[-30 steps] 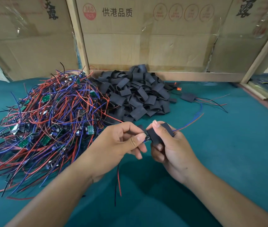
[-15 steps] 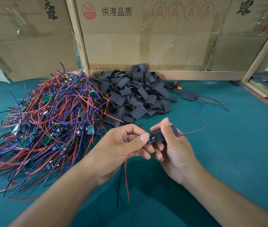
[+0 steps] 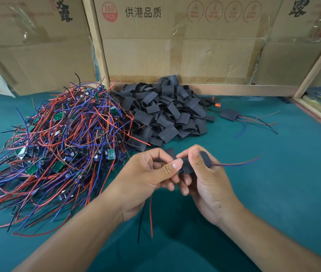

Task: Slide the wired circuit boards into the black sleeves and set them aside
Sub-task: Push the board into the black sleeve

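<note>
My right hand [image 3: 204, 177] pinches a black sleeve [image 3: 188, 166] between thumb and fingers above the green mat. My left hand [image 3: 148, 177] grips the near end of the wired circuit board, its thumb tip against the sleeve's left edge. The board itself is hidden inside the sleeve and behind my fingers. Red and blue wires [image 3: 238, 162] stick out of the sleeve's right end. A black and a red wire [image 3: 146, 218] hang down below my left hand. A tangled heap of wired boards [image 3: 61, 146] lies at left. A pile of loose black sleeves [image 3: 167, 112] sits behind my hands.
One sleeved board [image 3: 229, 115] with trailing wires lies at the back right on the green mat [image 3: 273, 193]. Cardboard boxes [image 3: 175, 40] and wooden rails close off the back. A wooden frame edge [image 3: 316, 112] runs along the right side.
The board has gone further into the sleeve. My left thumb now touches the sleeve's edge, and more wire shows past the right end.
</note>
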`<state>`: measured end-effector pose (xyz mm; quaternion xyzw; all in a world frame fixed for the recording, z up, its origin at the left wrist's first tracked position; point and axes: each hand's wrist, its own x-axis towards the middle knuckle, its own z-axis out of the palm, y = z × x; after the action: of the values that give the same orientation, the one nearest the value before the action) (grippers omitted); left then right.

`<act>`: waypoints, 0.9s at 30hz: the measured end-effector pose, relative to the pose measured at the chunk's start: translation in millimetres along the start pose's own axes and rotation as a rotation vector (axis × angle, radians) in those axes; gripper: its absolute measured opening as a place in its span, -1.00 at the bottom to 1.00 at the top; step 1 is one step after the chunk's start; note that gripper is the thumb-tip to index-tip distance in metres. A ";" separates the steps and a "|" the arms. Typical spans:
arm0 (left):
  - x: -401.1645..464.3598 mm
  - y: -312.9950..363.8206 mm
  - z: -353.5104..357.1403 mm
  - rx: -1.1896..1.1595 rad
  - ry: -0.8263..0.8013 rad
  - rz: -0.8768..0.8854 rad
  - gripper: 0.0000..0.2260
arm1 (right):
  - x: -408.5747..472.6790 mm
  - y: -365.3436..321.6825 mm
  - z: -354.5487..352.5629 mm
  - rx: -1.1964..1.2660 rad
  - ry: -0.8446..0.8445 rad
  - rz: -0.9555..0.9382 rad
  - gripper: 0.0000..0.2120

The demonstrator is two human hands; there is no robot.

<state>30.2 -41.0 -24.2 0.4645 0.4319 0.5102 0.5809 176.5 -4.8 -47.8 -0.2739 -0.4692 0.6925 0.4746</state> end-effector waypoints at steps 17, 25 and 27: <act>2.8 -2.5 -3.4 -0.096 0.017 0.018 -0.86 | 2.2 -7.5 -4.3 -0.082 -0.053 0.057 -0.87; 2.1 1.3 -0.3 -0.132 -0.010 0.000 -0.84 | 3.8 -6.7 -2.6 -0.082 0.024 0.086 -0.73; 1.8 0.1 1.3 -0.092 -0.001 0.007 -0.83 | 2.6 -4.8 0.6 -0.102 0.001 0.086 -0.69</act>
<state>31.6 -39.4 -23.8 0.4389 0.4060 0.5315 0.6000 177.0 -2.2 -43.0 -0.3180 -0.4915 0.6873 0.4301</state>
